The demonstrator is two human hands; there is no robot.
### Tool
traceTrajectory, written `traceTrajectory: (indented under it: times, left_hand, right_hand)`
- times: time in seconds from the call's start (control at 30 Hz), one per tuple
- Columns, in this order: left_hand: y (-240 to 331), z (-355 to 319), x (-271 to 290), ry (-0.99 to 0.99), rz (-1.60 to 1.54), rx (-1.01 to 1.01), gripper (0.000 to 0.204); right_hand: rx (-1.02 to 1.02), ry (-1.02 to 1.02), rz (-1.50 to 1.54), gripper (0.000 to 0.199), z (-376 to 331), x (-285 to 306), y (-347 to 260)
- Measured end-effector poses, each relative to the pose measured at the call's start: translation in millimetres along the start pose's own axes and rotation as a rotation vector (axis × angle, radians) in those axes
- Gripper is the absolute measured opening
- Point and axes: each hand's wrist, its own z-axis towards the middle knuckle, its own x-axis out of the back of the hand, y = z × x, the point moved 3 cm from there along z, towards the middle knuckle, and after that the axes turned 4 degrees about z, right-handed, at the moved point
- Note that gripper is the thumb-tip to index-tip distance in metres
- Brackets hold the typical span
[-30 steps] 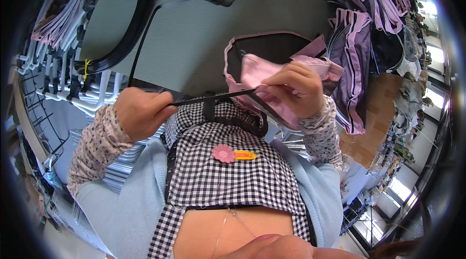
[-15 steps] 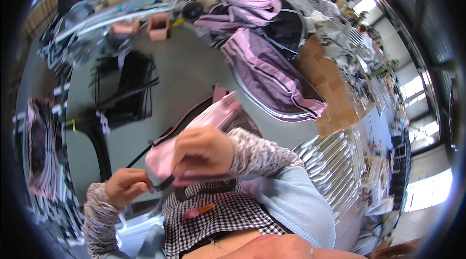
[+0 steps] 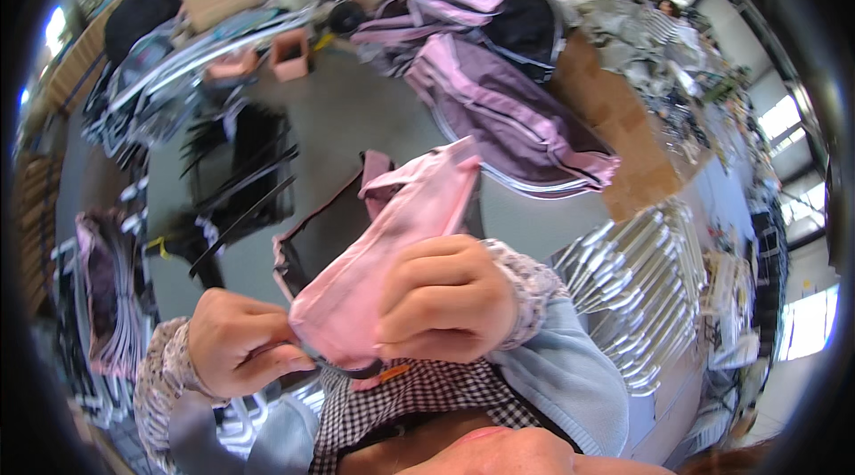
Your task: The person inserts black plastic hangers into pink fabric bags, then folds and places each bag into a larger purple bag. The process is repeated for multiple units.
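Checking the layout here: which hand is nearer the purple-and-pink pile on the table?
Right. The right hand grips pink fabric below the pile; the left hand is farther, lower left.

You wear a light blue top with patterned, lace-like cuffs at both wrists, under a black-and-white checked apron with a small orange mark near its top edge. Your left hand (image 3: 233, 339) and right hand (image 3: 448, 297) are bare.

Pink fabric piece (image 3: 392, 252), dark-edged, bunched, upright above grey table.

Head-worn fisheye, close, looking down
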Motion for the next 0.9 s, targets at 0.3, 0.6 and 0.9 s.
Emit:
traceTrajectory:
  times: [0.3, 0.6, 0.9]
  left_hand:
    - [24, -18, 7, 0.075, 0.248, -0.238, 0.046]
    - [15, -23, -6, 0.028, 0.427, -0.167, 0.05]
    - [-3, -10, -61, 0.054, 0.465, -0.106, 0.023]
  right_hand:
    - [-0.2, -0.264, 0.433, 0.015, -23, 6, 50]
    - [-0.12, -0.329, 0.392, 0.017, -25, -37, 24]
    - [0.275, -0.363, -0.069, 0.011, -33, -95, 12]
